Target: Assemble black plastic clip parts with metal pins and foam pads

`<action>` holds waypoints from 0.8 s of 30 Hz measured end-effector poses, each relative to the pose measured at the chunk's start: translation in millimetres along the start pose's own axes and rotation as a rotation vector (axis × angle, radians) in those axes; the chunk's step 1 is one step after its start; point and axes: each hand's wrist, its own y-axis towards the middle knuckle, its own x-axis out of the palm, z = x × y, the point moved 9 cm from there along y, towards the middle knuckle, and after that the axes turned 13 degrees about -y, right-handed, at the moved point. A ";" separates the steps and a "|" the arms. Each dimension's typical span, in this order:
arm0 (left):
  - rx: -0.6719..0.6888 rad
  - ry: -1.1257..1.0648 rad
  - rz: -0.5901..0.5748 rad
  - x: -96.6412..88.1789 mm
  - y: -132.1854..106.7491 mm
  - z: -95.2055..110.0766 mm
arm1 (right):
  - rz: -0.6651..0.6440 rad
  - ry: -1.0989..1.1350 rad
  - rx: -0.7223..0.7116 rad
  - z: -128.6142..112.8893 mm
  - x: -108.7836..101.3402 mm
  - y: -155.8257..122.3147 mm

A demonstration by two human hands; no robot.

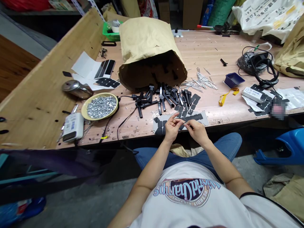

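My left hand (pixel 171 127) and my right hand (pixel 197 130) meet at the near edge of the wooden table (pixel 42 104), fingertips pinched together over a grey backing sheet (pixel 180 122) of black stickers. Between the fingertips is a small thin piece that I cannot make out. Just beyond the hands lies a heap of black plastic parts (pixel 163 96) spilling from a tipped brown paper bag (pixel 149 52). A scatter of thin metal pins (pixel 200 80) lies to the right of the heap.
A yellow dish of small silver pieces (pixel 101 106) sits at the left, with a white device (pixel 73 126) and a metal mouse-like object (pixel 76 88) near it. A small blue tray (pixel 234 79), yellow strap (pixel 226 95), cables (pixel 258 63) and sticker sheets (pixel 282 98) lie at the right. A blue stool (pixel 282 148) stands beside my knee.
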 end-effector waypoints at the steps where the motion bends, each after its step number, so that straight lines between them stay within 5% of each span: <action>1: 0.000 0.014 -0.004 0.3 -0.5 1.2 | 0.002 -0.023 -0.017 -1.3 -1.2 -0.5; 24: 0.021 0.081 -0.138 9.1 -3.5 10.9 | -0.162 -0.132 -0.103 -4.2 3.3 -0.4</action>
